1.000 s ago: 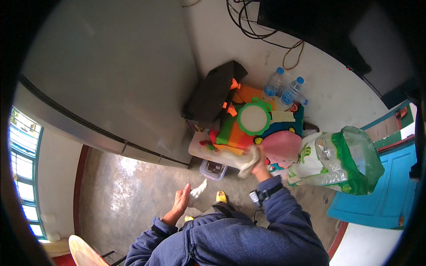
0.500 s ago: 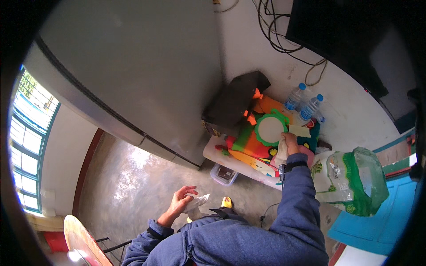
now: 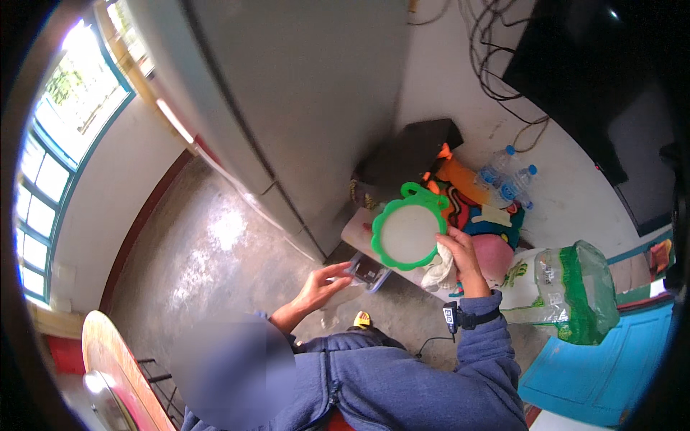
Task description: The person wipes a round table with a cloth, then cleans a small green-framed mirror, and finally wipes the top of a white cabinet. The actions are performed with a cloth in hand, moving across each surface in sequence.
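My right hand point(image 3: 463, 260) grips the lower right rim of a mirror point(image 3: 408, 235) with a scalloped green flower frame and a looped top. It is raised above the table's front edge, its round pale face toward me. A crumpled white cloth point(image 3: 439, 271) is bunched in the same hand, beneath the rim. To the left of the mirror, my left hand point(image 3: 323, 286) hangs over the floor with bent fingers. A thin whitish tissue point(image 3: 336, 296) shows blurred at its fingers and thumb, partly hidden by the hand.
Behind the mirror, a small table point(image 3: 357, 224) carries a black box point(image 3: 413, 152), colourful cloth and water bottles point(image 3: 516, 183). A large green-and-white plastic package point(image 3: 560, 291) is at the right. The tall grey cabinet-like appliance point(image 3: 316, 93) borders the left. A clear bin point(image 3: 370, 273) sits below.
My right hand has lifted the mirror off the table and brought it left and nearer. My left hand has moved right and up, toward the mirror. The view has turned slightly.
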`<action>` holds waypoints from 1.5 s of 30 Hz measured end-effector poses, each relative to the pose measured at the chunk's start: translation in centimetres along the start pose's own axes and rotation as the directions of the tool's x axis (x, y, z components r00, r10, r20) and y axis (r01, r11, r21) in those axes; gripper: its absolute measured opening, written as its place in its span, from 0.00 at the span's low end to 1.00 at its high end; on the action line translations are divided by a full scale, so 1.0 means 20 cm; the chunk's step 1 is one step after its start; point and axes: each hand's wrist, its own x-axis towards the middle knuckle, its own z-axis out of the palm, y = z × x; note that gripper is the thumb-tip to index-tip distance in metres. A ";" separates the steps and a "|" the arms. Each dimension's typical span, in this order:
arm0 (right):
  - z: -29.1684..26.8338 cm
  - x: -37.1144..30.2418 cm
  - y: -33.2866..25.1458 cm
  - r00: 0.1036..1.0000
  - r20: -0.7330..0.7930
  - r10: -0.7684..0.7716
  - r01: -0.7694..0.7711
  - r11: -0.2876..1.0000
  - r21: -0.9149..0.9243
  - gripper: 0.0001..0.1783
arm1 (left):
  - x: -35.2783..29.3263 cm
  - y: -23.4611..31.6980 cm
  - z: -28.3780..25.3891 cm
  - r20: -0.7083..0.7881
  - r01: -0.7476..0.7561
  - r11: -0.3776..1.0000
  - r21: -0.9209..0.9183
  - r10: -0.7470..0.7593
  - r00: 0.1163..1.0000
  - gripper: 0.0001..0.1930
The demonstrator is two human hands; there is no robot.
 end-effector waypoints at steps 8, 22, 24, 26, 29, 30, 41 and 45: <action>0.73 -0.25 -0.02 0.962 0.214 -0.170 0.197 0.974 -0.114 0.07 | -0.38 0.04 -0.20 -0.063 0.048 0.990 -0.131 -0.056 0.996 0.24; 1.48 -0.53 0.16 0.148 0.810 -0.567 0.988 0.050 -0.145 0.19 | -1.04 -0.23 -0.59 -0.198 -0.040 0.595 -0.802 -0.202 0.959 0.18; 1.50 -0.55 0.18 0.177 0.794 -0.581 0.981 0.045 -0.186 0.19 | -1.07 -0.22 -0.61 -0.195 -0.031 0.568 -0.822 -0.230 0.953 0.12; 1.51 -0.56 0.20 0.264 0.772 -0.578 0.958 0.067 -0.277 0.19 | -1.08 -0.20 -0.60 -0.197 -0.040 0.571 -0.820 -0.216 0.956 0.11; 1.48 -0.56 0.24 0.388 0.718 -0.578 0.895 0.048 -0.444 0.26 | -1.08 -0.19 -0.59 -0.229 -0.076 0.625 -0.777 -0.168 0.959 0.10; 1.48 -0.56 0.25 0.456 0.685 -0.568 0.860 0.083 -0.504 0.28 | -1.08 -0.19 -0.59 -0.265 -0.112 0.652 -0.750 -0.141 0.954 0.10; 1.52 -0.70 0.31 0.686 0.718 -0.115 0.535 0.749 -0.391 0.25 | -0.98 -0.26 -0.61 -0.480 -0.297 0.714 -0.634 -0.062 0.875 0.09; 1.55 -0.73 0.31 0.543 0.794 -0.272 0.739 0.604 -0.299 0.15 | -0.99 -0.22 -0.63 -0.508 -0.346 0.596 -0.724 -0.123 0.852 0.07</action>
